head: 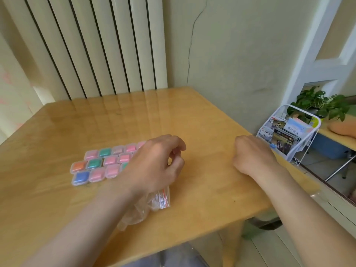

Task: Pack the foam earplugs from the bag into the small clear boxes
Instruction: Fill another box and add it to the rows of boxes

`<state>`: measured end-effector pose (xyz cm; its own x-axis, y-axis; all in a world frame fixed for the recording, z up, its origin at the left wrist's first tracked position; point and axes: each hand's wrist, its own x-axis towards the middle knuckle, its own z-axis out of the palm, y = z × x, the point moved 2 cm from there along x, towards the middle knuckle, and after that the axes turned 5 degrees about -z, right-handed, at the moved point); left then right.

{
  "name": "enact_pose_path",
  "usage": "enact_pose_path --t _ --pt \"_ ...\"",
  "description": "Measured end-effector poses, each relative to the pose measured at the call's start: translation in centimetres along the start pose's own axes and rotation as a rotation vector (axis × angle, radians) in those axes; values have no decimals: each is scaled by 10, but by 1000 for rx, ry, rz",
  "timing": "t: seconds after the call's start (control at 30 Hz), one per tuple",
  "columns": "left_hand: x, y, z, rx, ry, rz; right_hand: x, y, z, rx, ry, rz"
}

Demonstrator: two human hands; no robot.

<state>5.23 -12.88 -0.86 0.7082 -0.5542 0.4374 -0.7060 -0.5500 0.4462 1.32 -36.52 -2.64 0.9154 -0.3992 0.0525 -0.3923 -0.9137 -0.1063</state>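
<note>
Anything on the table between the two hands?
No. In the head view, only bare wooden table separates the left hand and right hand.

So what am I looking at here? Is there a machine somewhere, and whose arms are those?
There is no machine. A person wears one camera on the head, looking forward and down, so the two arms coming up from the bottom are their own. The left hand has curled fingers, and a crumpled clear bag peeks out from under its wrist. The right hand is curled near the table's right edge. I cannot tell whether either hand holds anything. On the wooden table lie rows of small clear boxes showing pink, green, orange and blue inside. Beside the table stands a white wire rack of printed cards.
</note>
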Motion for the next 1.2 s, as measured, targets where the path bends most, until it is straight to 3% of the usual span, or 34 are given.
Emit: enact_pose_path --t 0.07,0.2,0.33,0.47,0.57,0.63,0.77,1.0,1.2 --pt "0 -1 -1 -1 -2 -1 3 -4 1 77 38 -74" --pt "1 -7 -10 -25 39 3 1 -30 0 584 44 -223" --pt "0 -23 -26 -108 122 -65 -5 -73 -5 887 83 -452" --pt "-4 -43 -43 -373 106 -265 -5 -117 -12 988 134 -687" --pt "-8 -58 -50 -599 130 -368 -4 -149 -15 936 218 -826" --pt "-10 -69 -54 -625 196 -384 -1 -167 -14 876 248 -894" --pt "-13 -83 -60 -694 316 -372 11 -184 -17 950 138 -859" --pt "-22 -97 -46 -757 352 -262 27 -183 -10 1141 -230 -711" --pt "-26 -101 -42 -697 408 -141 21 -181 -3 1211 -197 -745"
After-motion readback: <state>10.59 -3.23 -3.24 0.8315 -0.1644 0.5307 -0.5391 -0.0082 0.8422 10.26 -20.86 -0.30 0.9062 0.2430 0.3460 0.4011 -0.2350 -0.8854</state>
